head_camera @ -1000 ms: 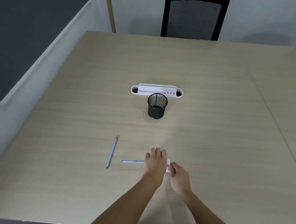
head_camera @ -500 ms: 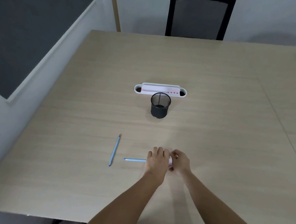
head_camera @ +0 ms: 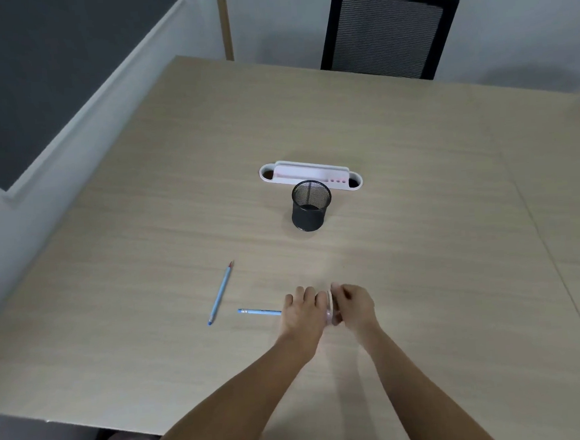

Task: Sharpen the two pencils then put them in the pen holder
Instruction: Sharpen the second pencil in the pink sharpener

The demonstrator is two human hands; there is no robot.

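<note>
Pale wood table point(head_camera: 420, 245) fills the view. Nearest, the left hand point(head_camera: 302, 313) is closed around a blue pencil point(head_camera: 259, 312), its tip pushed into a small pink sharpener point(head_camera: 329, 311) pinched by the right hand point(head_camera: 354, 306). A second pencil point(head_camera: 221, 293) lies loose just to the left. Farther off stands the empty mesh pen holder point(head_camera: 310, 206), with a white tray point(head_camera: 309, 175) behind it. Twisting at an angle could snap the lead.
</note>
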